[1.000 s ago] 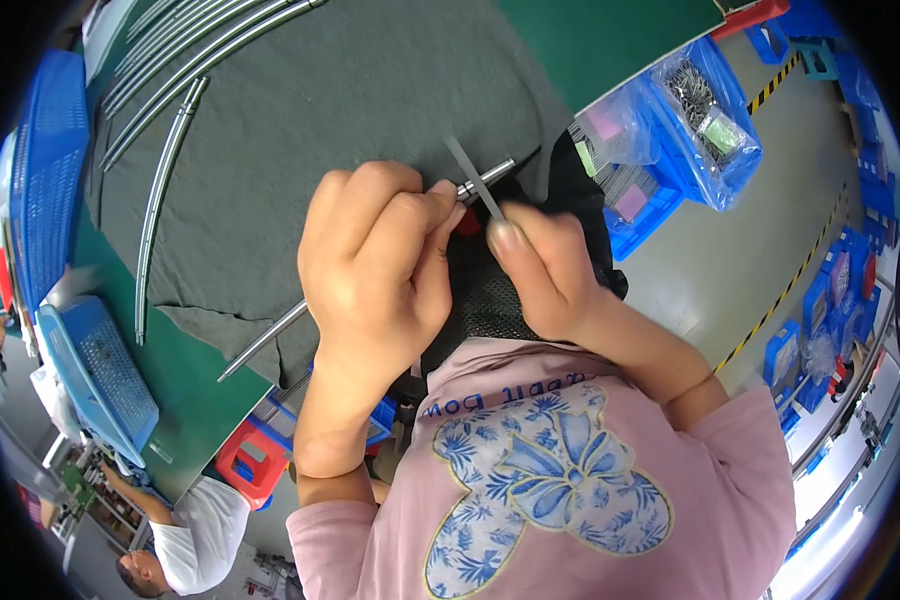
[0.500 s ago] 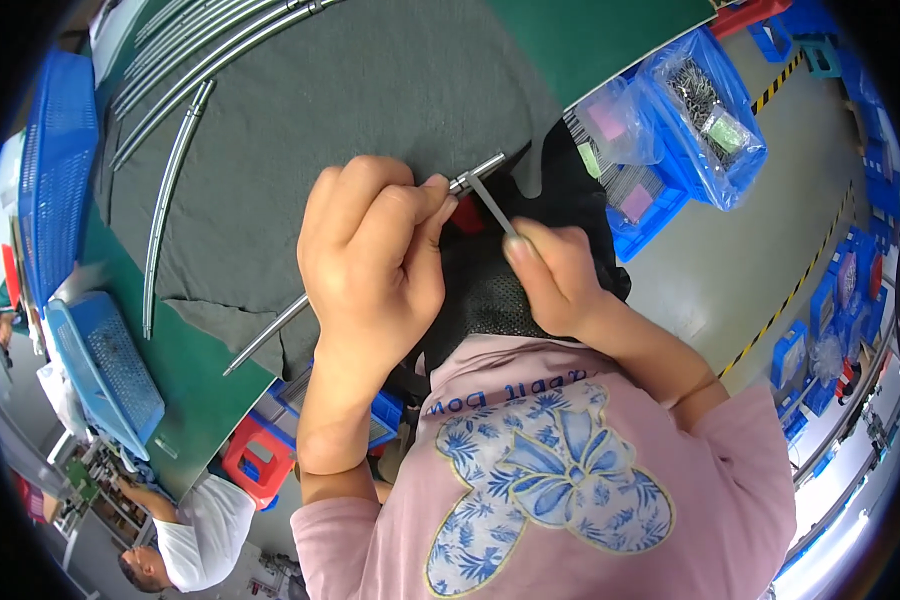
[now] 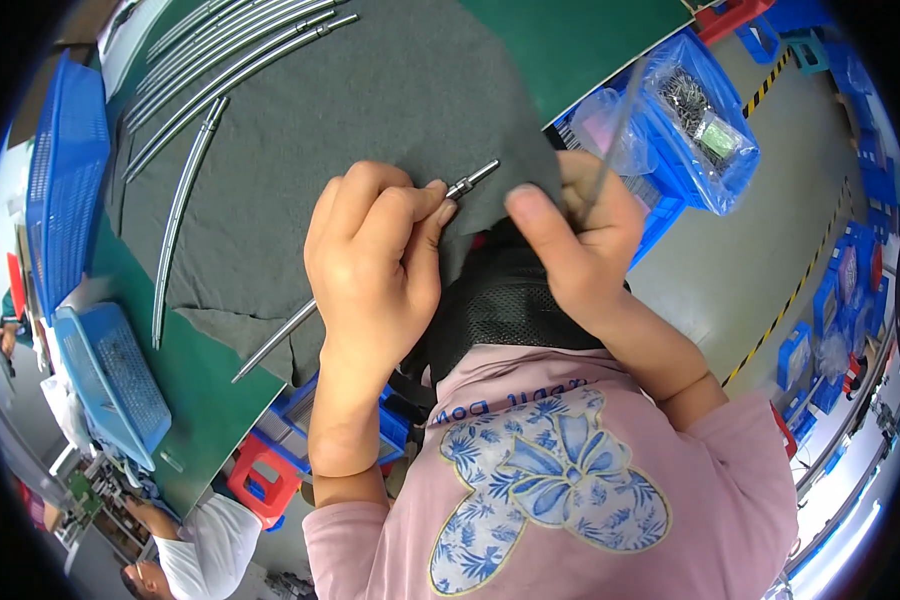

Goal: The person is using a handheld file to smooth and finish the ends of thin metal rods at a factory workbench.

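My left hand [image 3: 370, 255] is closed around a long silver metal rod [image 3: 275, 340]. The rod's stepped, collared tip pokes out past my thumb and forefinger; its plain end slants down-left over the cloth's edge. To the right of that tip, my right hand [image 3: 595, 235] has its thumb stretched out and its fingers curled. In those fingers is a thin flat metal strip [image 3: 615, 140], smeared by motion and pointing up, apart from the rod. A dark grey cloth [image 3: 300, 110] lies under my left hand. On it rests a single curved metal rod [image 3: 184, 215].
Several more rods [image 3: 232, 80] lie side by side at the cloth's far left. Blue baskets [image 3: 120, 375] line the left of the green table [image 3: 215, 405]. A blue bin [image 3: 735, 180] of small metal parts stands right. At lower left is another person [image 3: 210, 535], beside a red stool [image 3: 265, 480].
My right hand has moved right, away from the rod's tip. The flat strip has come off the rod and swung upward. My left hand keeps its hold, nearly still.
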Tool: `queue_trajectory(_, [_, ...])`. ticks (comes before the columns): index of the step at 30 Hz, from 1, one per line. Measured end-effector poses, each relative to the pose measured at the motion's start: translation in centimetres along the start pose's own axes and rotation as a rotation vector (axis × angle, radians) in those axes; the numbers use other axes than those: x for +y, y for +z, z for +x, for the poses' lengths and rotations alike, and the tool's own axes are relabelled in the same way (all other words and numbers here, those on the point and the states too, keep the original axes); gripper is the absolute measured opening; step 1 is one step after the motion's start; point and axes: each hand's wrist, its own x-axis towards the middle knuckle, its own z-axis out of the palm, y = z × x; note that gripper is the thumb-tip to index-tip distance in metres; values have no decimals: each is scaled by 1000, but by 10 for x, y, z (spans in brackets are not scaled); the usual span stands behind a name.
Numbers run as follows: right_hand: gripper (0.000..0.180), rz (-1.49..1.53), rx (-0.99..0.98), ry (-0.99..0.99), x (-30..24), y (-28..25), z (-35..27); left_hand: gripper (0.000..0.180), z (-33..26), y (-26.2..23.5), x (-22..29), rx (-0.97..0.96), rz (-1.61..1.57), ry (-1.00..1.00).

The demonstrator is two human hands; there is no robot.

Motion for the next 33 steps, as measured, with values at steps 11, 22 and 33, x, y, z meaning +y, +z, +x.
queue_trajectory(11, [21, -717, 158, -180, 5, -26, 11, 14, 1, 0, 1, 0, 7, -5])
queue_trajectory(22, [12, -279, -279, -94, -9, -36, 6, 15, 0, 1, 0, 14, 66, 23])
queue_trajectory(33, [12, -374, -228, -110, -8, -24, 10, 15, 4, -2, 3, 25, 228, 78])
